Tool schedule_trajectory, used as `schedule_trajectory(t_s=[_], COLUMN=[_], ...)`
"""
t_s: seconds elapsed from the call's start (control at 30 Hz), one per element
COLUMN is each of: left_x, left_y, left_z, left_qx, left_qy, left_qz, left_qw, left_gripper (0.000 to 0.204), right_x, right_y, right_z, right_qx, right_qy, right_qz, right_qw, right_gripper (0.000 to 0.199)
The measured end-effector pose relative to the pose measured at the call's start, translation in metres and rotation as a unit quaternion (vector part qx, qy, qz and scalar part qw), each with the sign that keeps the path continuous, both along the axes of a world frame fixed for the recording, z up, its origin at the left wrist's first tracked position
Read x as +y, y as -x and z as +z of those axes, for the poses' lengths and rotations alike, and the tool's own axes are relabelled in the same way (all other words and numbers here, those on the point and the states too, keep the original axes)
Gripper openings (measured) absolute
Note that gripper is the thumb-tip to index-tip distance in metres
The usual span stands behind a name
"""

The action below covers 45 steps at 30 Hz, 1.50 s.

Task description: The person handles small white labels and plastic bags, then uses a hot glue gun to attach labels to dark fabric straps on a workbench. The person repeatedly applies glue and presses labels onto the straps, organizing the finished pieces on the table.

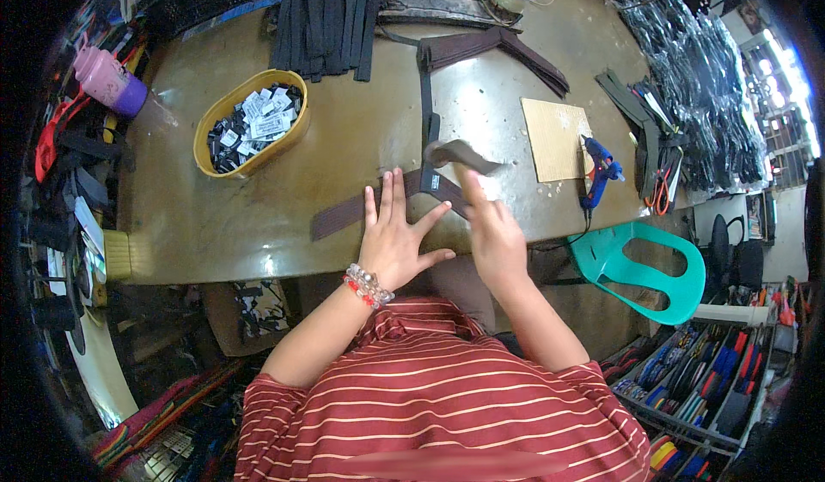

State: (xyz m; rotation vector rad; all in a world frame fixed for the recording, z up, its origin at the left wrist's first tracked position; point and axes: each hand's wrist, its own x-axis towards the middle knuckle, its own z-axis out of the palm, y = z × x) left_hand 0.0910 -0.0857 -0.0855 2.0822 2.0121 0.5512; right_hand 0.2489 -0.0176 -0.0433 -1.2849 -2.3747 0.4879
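My left hand (395,233) lies flat with its fingers spread, pressing on a dark brown webbing strap (344,214) near the table's front edge. In my right hand (498,240) is a hammer (468,155), gripped by its handle; its head is blurred. The hammer head is over or beside a narrow black strap (426,104), which runs away from me across the table. At the near end of the black strap, a small dark label (436,184) lies where it crosses the brown one. Whether the hammer touches anything cannot be made out.
A yellow basket (203,130) of black pieces and white tags stands left. Black straps (326,22) and folded brown straps (481,45) lie at the back. Right are cardboard (554,143), a blue glue gun (599,173), orange-handled scissors (660,192) and a teal plastic chair (593,259).
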Motion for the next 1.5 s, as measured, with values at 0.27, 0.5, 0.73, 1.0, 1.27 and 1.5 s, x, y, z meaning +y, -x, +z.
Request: schedule_trajectory(t_s=[0.27, 0.5, 0.73, 1.0, 1.27, 1.5], left_x=[-0.02, 0.012, 0.0, 0.014, 0.043, 0.053], left_y=[-0.009, 0.023, 0.065, 0.038, 0.054, 0.056], left_z=[-0.013, 0.043, 0.035, 0.007, 0.001, -0.023], left_qx=[0.033, -0.24, -0.796, -0.023, -0.069, -0.246], left_qy=[-0.156, -0.211, 0.073, -0.003, -0.166, -0.197], left_qz=[-0.146, 0.027, 0.171, 0.04, 0.023, 0.071], left_qw=[0.976, 0.947, 0.576, 0.999, 0.983, 0.946], left_gripper=[0.037, 0.019, 0.028, 0.068, 0.01, 0.022], right_x=[0.116, 0.144, 0.139, 0.082, 0.131, 0.078], right_y=[-0.014, -0.03, -0.026, 0.091, 0.153, 0.066], right_z=[-0.025, -0.067, -0.048, -0.011, -0.043, 0.041], right_qx=[0.041, -0.039, -0.063, -0.073, -0.032, 0.071], right_qy=[-0.181, -0.235, -0.197, -0.078, -0.019, 0.286], right_qz=[-0.042, -0.109, -0.107, 0.079, 0.011, 0.189], right_qw=[0.982, 0.965, 0.972, 0.991, 0.999, 0.937], right_gripper=[0.046, 0.044, 0.041, 0.033, 0.036, 0.014])
